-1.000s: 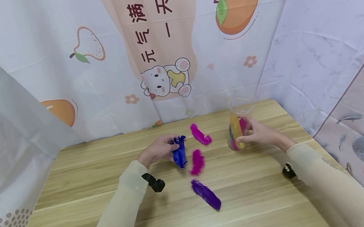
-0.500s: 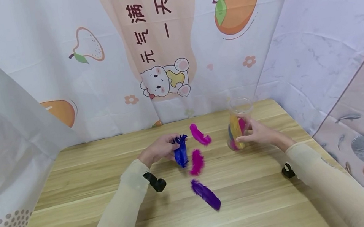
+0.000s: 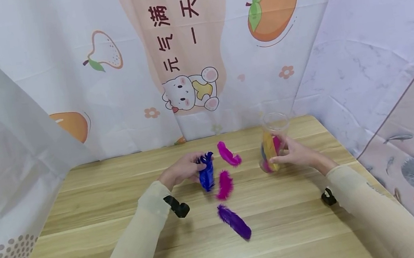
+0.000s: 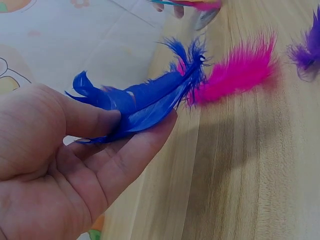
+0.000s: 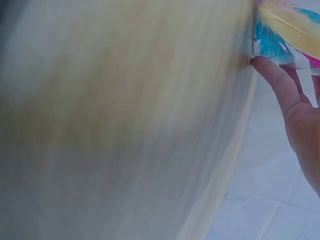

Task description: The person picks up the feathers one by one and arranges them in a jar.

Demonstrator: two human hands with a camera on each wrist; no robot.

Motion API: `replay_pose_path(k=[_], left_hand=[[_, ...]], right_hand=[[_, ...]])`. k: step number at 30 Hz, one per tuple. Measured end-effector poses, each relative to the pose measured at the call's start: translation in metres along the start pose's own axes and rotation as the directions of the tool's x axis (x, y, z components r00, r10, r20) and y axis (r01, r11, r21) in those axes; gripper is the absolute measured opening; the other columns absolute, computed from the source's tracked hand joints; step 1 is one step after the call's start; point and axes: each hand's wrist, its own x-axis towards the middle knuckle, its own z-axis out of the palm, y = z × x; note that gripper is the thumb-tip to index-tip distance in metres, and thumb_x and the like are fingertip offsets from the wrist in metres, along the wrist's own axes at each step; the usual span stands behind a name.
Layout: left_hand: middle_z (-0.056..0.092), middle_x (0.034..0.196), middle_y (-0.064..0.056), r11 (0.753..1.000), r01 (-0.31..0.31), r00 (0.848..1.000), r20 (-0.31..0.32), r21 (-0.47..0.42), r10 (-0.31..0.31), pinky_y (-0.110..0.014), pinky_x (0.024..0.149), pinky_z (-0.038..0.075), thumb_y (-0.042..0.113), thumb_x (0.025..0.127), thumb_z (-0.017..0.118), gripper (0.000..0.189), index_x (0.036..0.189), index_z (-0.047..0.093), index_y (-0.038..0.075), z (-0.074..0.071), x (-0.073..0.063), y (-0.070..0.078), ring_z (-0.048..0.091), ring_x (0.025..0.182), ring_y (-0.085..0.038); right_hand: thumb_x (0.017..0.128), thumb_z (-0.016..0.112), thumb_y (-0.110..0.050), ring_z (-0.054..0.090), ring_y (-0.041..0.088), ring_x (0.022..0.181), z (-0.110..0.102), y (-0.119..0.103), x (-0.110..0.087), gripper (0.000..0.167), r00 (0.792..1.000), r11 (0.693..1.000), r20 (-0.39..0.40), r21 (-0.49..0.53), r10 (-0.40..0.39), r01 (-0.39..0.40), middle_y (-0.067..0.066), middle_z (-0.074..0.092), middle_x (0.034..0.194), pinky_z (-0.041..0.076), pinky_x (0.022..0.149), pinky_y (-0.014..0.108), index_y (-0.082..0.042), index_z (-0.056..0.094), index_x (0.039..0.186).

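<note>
My left hand (image 3: 184, 169) pinches a blue feather (image 4: 145, 102) between thumb and fingers, above the left-middle of the table. In the left wrist view its fluffy quill end points away from the palm. On the right, my right hand (image 3: 294, 152) grips a clear cup (image 3: 275, 121) standing on the table, thumb on the near side. Inside the cup are a yellow feather (image 3: 269, 151), a teal feather (image 5: 272, 42) and some pink. Between the hands lie a curled magenta feather (image 3: 228, 154), a pink feather (image 3: 225, 185) and, nearer me, a purple feather (image 3: 235, 222).
The wooden table (image 3: 98, 230) ends at the back against a printed curtain (image 3: 121, 101). Another patterned cloth (image 3: 408, 133) hangs along the right edge. A black wrist mount (image 3: 178, 207) sticks out from the left sleeve.
My left hand has shifted slightly to the right with the blue feather still pinched. The right hand stays on the cup, and the loose feathers lie as before.
</note>
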Motion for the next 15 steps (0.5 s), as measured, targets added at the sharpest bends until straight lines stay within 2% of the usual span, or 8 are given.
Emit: replay_pose_path(k=[7, 15], left_hand=[[0.06, 0.131, -0.015, 1.0, -0.009, 1.0, -0.007, 0.027, 0.009, -0.049, 0.081, 0.059, 0.003, 0.106, 0.05, 0.04, 0.144, 0.057, 0.013, 0.001, -0.002, 0.002, 0.063, 0.104, -0.026], [0.063, 0.127, -0.01, 0.996, -0.056, 0.998, 0.001, 0.076, 0.056, -0.042, 0.079, 0.06, 0.007, 0.105, 0.053, 0.037, 0.142, 0.058, 0.012, 0.011, -0.002, 0.014, 0.063, 0.107, -0.023]], right_hand=[[0.087, 0.082, -0.018, 0.046, 0.041, 0.13, 0.0, 0.002, 0.001, 0.1, 1.0, 1.0, 0.002, -0.001, -0.009, 0.009, 0.021, 0.046, 0.143, 0.032, 0.112, 0.065, -0.025, 0.016, 0.162], [0.087, 0.082, -0.016, 0.048, 0.038, 0.125, 0.0, 0.002, 0.001, 0.099, 1.0, 1.0, 0.001, 0.005, -0.018, 0.018, 0.022, 0.047, 0.14, 0.034, 0.111, 0.064, -0.023, 0.017, 0.162]])
